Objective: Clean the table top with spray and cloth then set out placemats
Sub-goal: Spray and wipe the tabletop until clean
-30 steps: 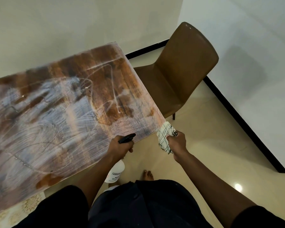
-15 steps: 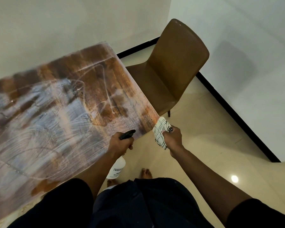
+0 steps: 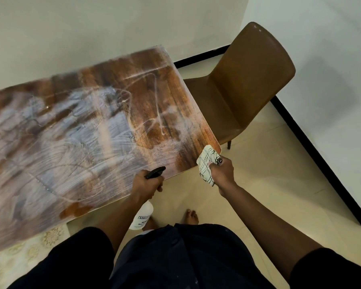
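Observation:
The brown wood-grain table top [image 3: 150,97] fills the left and middle of the view, streaked with white wet smears. My left hand [image 3: 143,186] grips a white spray bottle [image 3: 141,217] by its black trigger head at the near edge; the bottle hangs below the edge. My right hand [image 3: 222,171] holds a bunched white cloth with dark check lines [image 3: 206,161] against the table's near right corner.
A brown chair [image 3: 244,84] stands just right of the table, close to a white wall with black skirting [image 3: 313,147]. A pale patterned mat or cloth [image 3: 25,249] shows below the table's near left edge. My bare feet [image 3: 191,216] stand on beige floor tiles.
The cloth in my right hand has shifted from just off the corner onto the table's corner. My left hand has stayed at the near edge with the bottle.

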Demonstrator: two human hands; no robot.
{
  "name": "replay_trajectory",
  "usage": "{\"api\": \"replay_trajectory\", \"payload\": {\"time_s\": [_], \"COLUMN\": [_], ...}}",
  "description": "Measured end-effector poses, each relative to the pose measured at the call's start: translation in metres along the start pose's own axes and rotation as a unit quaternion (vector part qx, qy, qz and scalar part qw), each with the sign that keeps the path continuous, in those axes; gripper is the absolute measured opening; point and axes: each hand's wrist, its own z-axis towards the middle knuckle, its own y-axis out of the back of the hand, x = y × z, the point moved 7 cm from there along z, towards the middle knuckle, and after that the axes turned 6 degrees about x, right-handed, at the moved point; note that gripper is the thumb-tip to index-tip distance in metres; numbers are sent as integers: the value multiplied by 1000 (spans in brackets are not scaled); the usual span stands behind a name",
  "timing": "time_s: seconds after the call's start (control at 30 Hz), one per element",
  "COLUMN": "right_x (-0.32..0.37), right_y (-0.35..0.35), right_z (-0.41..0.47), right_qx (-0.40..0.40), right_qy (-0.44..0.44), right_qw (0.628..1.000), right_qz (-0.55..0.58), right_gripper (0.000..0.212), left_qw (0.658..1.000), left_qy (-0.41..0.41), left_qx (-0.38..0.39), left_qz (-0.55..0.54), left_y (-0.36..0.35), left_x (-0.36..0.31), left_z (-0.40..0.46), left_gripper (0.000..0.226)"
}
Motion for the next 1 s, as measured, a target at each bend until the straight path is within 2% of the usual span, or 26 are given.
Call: {"api": "replay_trajectory", "payload": {"time_s": [0.3, 0.4, 0.67, 0.87, 1.0], "right_x": [7, 9, 15, 18, 27], "right_y": [-31, -45, -76, -103, -120], "right_z": [-10, -13, -21, -26, -32], "right_qx": [37, 53, 91, 128, 128], "right_qy": [19, 27, 50, 64, 83], "right_qw": [999, 997, 991, 984, 982], "right_qz": [-30, -44, -81, -104, -115], "right_gripper": [33, 31, 29, 28, 28], "left_qw": [999, 996, 993, 978, 978], "left_qy": [9, 10, 4, 39, 47], "left_qx": [-48, -68, -69, -121, -132], "left_qz": [-23, -64, -98, -164, -155], "left_y": [32, 43, 56, 75, 89], "left_x": [29, 39, 64, 95, 113], "left_z": [-30, -41, -62, -76, -79], "left_gripper": [27, 29, 34, 23, 25]}}
